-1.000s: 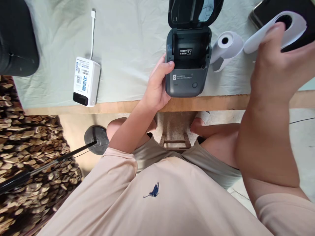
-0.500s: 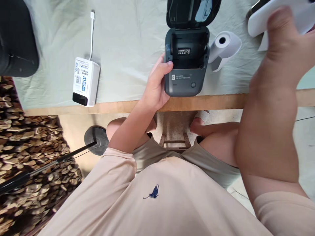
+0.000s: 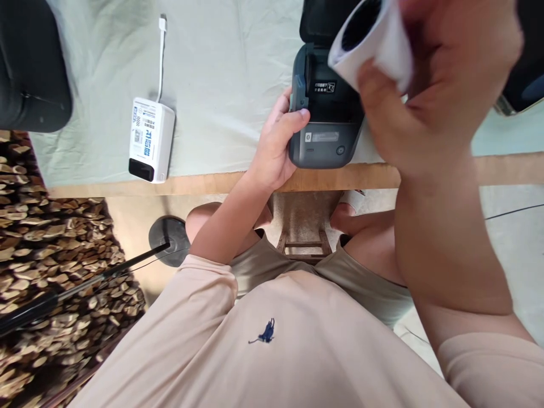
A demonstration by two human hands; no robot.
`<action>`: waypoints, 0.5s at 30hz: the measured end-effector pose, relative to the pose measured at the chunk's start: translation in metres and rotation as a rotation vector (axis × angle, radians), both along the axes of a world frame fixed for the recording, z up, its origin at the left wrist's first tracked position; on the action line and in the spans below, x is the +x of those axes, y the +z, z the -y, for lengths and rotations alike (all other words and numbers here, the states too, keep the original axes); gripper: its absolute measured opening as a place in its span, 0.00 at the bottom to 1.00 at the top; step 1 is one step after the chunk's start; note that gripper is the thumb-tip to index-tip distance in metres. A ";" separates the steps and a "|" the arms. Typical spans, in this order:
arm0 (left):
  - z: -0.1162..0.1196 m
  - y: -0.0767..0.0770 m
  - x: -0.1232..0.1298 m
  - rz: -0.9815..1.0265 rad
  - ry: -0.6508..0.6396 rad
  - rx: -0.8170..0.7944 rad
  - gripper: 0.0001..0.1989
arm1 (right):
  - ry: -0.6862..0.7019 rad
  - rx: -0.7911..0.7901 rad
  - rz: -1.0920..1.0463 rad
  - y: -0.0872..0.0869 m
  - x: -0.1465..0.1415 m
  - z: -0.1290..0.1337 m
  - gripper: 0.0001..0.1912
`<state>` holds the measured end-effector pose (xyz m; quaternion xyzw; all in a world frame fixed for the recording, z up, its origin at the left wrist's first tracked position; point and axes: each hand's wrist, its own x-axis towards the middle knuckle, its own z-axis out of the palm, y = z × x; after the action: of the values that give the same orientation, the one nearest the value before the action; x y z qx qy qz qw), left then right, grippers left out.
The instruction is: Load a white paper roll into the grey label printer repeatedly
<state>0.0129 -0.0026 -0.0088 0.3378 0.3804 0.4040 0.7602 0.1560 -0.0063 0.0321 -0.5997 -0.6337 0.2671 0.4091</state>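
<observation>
A dark grey label printer (image 3: pixel 327 141) rests near the table's front edge with its lid (image 3: pixel 325 22) raised. Its paper bay shows a small printed sticker inside. My left hand (image 3: pixel 278 139) grips the printer's left side, thumb on the top edge. Over the printer's upper right, my right hand (image 3: pixel 442 73) holds a white paper roll (image 3: pixel 395 48) between thumb and fingers, its dark hollow core facing left. The roll and hand are blurred and hide the right part of the bay and lid.
To the left lies a white power bank (image 3: pixel 148 141) with a short white cable (image 3: pixel 161 62). A black case (image 3: pixel 34 73) stands at the far left, and a dark device (image 3: pixel 525 68) at the right. Below are stacked firewood (image 3: pixel 51 255) and a stand's round base (image 3: pixel 168 241).
My right hand has moved left from the far right, bringing a paper roll over the printer. The paper roll beside the printer is no longer visible. My left hand keeps its grip.
</observation>
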 end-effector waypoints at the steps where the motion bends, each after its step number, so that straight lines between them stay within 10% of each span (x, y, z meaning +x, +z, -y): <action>1: 0.000 0.000 0.000 0.004 0.000 -0.013 0.13 | 0.043 0.063 0.084 0.000 -0.002 0.001 0.20; 7: 0.002 -0.003 0.003 0.256 0.093 -0.146 0.16 | 0.120 0.140 0.367 -0.009 0.003 0.001 0.13; 15: 0.001 0.000 0.000 0.086 -0.003 0.048 0.10 | 0.126 0.220 0.444 -0.019 0.007 -0.002 0.10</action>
<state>0.0126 -0.0035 -0.0084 0.3388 0.3372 0.4258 0.7683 0.1626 -0.0044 0.0134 -0.5548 -0.7694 0.0833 0.3055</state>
